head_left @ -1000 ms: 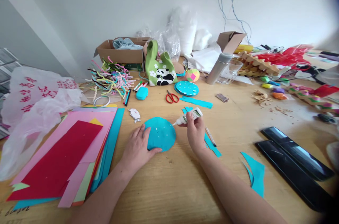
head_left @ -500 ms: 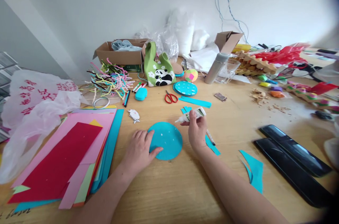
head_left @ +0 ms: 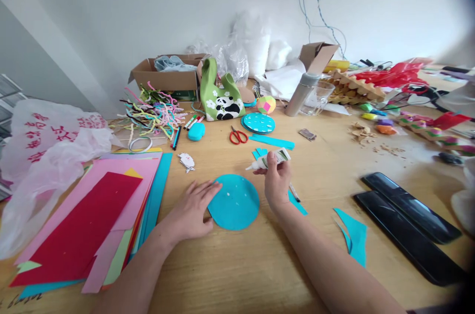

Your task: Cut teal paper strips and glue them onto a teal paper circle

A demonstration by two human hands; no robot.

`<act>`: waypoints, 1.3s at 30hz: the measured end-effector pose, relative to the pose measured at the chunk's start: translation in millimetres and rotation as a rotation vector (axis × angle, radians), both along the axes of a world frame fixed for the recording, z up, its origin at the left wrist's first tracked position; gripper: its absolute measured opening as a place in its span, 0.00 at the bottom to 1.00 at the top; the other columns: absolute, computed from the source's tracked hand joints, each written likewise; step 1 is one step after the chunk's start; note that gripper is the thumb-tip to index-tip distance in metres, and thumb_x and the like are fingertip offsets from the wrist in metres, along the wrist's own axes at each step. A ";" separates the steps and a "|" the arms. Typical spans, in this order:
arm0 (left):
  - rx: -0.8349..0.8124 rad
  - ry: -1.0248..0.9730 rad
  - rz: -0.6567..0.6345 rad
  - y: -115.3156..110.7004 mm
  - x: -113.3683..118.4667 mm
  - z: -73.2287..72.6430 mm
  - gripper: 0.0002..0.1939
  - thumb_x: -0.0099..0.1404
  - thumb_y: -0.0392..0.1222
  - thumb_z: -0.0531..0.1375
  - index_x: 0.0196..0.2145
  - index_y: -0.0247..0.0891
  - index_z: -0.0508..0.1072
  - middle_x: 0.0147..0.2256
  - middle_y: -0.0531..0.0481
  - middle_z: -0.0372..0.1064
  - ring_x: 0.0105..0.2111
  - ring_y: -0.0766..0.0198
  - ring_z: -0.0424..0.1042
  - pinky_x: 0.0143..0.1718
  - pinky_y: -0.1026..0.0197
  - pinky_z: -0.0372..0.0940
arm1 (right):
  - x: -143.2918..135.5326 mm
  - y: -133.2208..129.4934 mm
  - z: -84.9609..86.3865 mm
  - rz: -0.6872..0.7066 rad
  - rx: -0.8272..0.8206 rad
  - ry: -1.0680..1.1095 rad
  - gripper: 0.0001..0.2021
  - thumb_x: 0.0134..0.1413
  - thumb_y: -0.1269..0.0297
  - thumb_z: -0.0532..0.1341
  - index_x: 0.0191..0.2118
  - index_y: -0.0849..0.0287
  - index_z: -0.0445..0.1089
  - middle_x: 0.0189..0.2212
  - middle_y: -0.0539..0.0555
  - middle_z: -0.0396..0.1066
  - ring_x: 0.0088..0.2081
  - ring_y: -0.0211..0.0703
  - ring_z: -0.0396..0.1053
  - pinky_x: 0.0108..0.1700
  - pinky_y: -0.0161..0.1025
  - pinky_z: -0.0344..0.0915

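A blue paper circle [head_left: 235, 205] with a few small white spots lies flat on the table. My left hand [head_left: 195, 207] rests at its left edge, fingers stretched out over the rim and thumb on the wood side. Right of the circle, my right hand [head_left: 276, 180] is wrapped round a white glue bottle [head_left: 278, 157], tilted with its nozzle pointing left and down above the table. Blue paper strips [head_left: 272, 141] lie beyond the bottle, and a pen [head_left: 294, 192] is partly hidden by my right hand. Scissors [head_left: 238, 135] with red handles lie farther back.
Coloured sheets [head_left: 87, 225] are stacked at the left. Behind stand a green panda bag [head_left: 222, 98], a spotted blue disc [head_left: 259, 122], and a grey bottle [head_left: 302, 96]. Black cases [head_left: 404, 235] and blue offcuts [head_left: 354, 235] lie at the right. A white cut-out [head_left: 186, 162] lies beyond my left hand.
The blue circle has turned and shifted slightly right and nearer. My left thumb has slid off it toward the left. My right hand still holds the glue bottle in nearly the same place.
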State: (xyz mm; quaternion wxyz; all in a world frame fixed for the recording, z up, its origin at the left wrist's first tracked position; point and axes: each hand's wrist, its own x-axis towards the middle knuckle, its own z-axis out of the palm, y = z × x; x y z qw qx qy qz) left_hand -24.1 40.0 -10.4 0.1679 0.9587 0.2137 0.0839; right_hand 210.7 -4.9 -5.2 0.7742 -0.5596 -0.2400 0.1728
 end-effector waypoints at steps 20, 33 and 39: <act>0.142 0.000 0.273 -1.8 7.9 -2.8 0.37 0.53 0.53 0.67 0.56 0.36 0.60 0.49 0.38 0.69 0.49 0.47 0.68 0.50 0.46 0.62 | 3.2 -0.2 -0.9 0.017 -0.025 0.004 0.20 0.51 0.45 0.61 0.30 0.59 0.61 0.22 0.45 0.65 0.20 0.35 0.67 0.18 0.32 0.68; 0.068 0.137 0.243 -1.7 4.5 1.1 0.52 0.44 0.61 0.69 0.60 0.35 0.56 0.54 0.36 0.64 0.55 0.45 0.61 0.56 0.47 0.55 | 6.3 2.0 -9.6 0.055 -0.062 0.025 0.20 0.51 0.45 0.61 0.32 0.59 0.64 0.23 0.46 0.66 0.21 0.37 0.68 0.20 0.35 0.70; 0.179 0.113 0.291 -19.1 16.0 6.2 0.48 0.47 0.65 0.66 0.58 0.34 0.59 0.45 0.37 0.69 0.46 0.45 0.67 0.47 0.48 0.61 | 8.4 2.3 -11.0 0.071 -0.060 0.063 0.20 0.51 0.44 0.61 0.29 0.59 0.64 0.20 0.46 0.66 0.20 0.36 0.68 0.21 0.35 0.70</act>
